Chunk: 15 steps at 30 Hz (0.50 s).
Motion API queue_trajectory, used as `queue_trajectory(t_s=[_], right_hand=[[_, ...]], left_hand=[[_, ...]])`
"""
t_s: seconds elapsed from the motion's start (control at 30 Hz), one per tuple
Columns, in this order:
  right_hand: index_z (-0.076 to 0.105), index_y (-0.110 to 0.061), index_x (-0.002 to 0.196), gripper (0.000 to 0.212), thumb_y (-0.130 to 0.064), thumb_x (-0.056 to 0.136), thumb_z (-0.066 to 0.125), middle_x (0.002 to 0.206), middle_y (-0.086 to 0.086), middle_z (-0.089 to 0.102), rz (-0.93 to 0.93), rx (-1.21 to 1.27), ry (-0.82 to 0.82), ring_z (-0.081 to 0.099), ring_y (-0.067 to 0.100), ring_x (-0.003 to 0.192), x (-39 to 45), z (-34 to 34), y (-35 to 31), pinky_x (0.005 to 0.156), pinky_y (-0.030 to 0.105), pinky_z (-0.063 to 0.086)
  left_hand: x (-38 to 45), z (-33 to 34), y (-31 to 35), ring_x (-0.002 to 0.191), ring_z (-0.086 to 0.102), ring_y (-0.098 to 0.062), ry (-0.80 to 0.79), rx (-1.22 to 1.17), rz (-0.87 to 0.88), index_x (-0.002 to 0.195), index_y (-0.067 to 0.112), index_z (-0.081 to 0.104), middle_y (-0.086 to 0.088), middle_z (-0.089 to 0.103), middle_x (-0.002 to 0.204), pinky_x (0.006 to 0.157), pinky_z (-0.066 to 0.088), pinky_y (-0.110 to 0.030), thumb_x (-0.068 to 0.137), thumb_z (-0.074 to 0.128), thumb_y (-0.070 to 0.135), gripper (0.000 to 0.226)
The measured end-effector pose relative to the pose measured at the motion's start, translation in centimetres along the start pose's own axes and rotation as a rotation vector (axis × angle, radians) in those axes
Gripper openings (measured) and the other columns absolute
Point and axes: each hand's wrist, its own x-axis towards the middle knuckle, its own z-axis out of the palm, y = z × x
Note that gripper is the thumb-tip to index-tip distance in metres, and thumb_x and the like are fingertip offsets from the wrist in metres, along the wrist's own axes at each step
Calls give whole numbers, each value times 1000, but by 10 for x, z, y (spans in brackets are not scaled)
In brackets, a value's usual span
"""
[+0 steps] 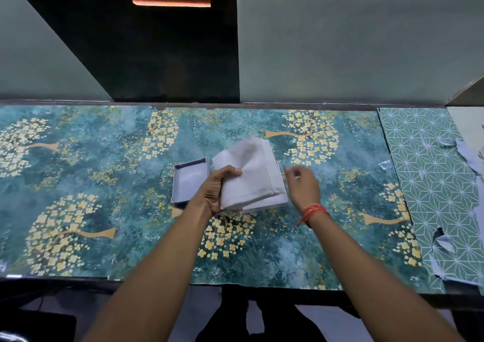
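A folded white cloth (255,174) is held up over the middle of the table, tilted. My left hand (214,188) grips its near left edge, thumb on top. Under the cloth lies part of a grey box (264,203), mostly hidden. An open shallow grey box tray (190,180) with a pale lining sits just left of the cloth. My right hand (303,184) hovers at the cloth's right edge with fingers loosely bent and blurred; whether it touches the cloth I cannot tell. It wears a ring, and a red thread is tied round the wrist.
The table carries a teal sheet (104,174) printed with yellow-flowered trees. A green geometric sheet (429,184) with torn patches covers the right end. A wall and a dark panel (157,53) rise behind the table's far edge.
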Motion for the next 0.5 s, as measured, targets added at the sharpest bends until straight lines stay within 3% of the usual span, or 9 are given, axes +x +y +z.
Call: queue_trajectory(t_s=[0.07,0.13,0.2,0.27,0.3,0.4,0.5], right_hand=[[62,-13,97,42,-50,97,44,96,5,64,96,309,13,58,21,86,-5,-13,-17,69,32,46],[61,-12,103,55,-62,93,40,94,6,65,293,678,-205,59,20,79,-7,-22,-35,68,33,50],[63,-13,101,61,-66,91,35,89,6,70,364,841,-360,65,21,77,-9,-27,-44,74,38,54],[66,-17,96,55,-61,95,32,82,1,76,315,847,-419,72,18,73,-9,-26,-48,72,37,58],[67,-16,100,53,-59,96,36,86,3,78,289,826,-420,73,19,75,-9,-24,-49,70,37,60],[57,-9,115,38,-40,93,55,120,18,66,238,604,-345,66,30,94,1,-12,-43,82,43,54],[54,-8,120,30,-16,91,57,124,16,61,201,370,-253,60,28,99,8,-6,-32,85,41,50]], left_hand=[[1,3,-2,86,68,-34,-18,-30,-2,99,7,72,-16,73,93,95,49,-50,52,78,19,49],[1,9,-3,85,68,-33,-23,-13,-7,98,7,73,-15,73,93,96,50,-50,52,78,19,47],[1,20,-4,83,68,-31,14,101,1,107,7,69,-15,73,97,80,60,-43,55,80,16,53],[5,32,-8,84,69,-25,136,232,115,119,4,61,-15,71,108,61,59,-31,65,83,9,58],[8,36,-10,89,68,-24,199,274,188,124,5,57,-14,70,113,62,59,-30,66,84,7,64],[11,44,-16,104,64,-25,323,381,309,134,12,45,-8,63,121,84,58,-40,69,86,16,77],[8,47,-18,105,58,-24,430,453,315,141,13,40,-7,58,123,90,50,-38,88,68,27,62]])
